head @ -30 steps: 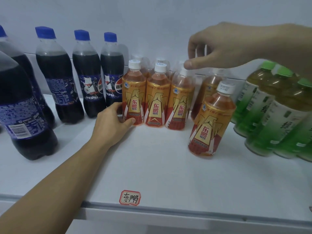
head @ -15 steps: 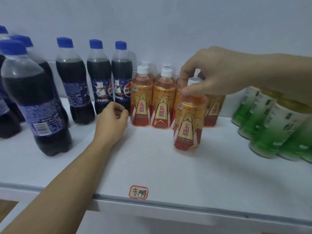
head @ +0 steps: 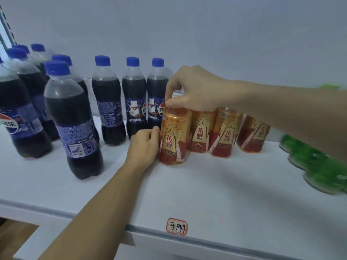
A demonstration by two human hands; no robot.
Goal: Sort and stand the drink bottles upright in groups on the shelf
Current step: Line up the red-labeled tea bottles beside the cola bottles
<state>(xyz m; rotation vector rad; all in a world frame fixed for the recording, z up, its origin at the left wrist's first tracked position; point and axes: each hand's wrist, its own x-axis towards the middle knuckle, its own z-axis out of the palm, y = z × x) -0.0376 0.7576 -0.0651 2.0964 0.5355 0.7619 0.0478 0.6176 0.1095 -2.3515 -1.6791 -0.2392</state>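
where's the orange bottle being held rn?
Head view, centre: orange bottle upright at the row's left end, beside the Pepsi bottles, between both hands.

Right hand (head: 195, 89) is clamped over the top of a gold-and-red energy drink bottle (head: 173, 136), fingers curled around its neck, bottle standing upright on the white shelf (head: 216, 194). Left hand (head: 145, 145) rests on the shelf with its fingertips against that bottle's left side. Just right of that bottle are three more of the same drink (head: 224, 132), close together. Left of it is a bunch of blue-capped Pepsi bottles (head: 75, 117), all upright. Way off to its right, blurry green bottles (head: 319, 166). In front of it, a red-bordered handwritten label (head: 177, 226) is stuck at the shelf edge.
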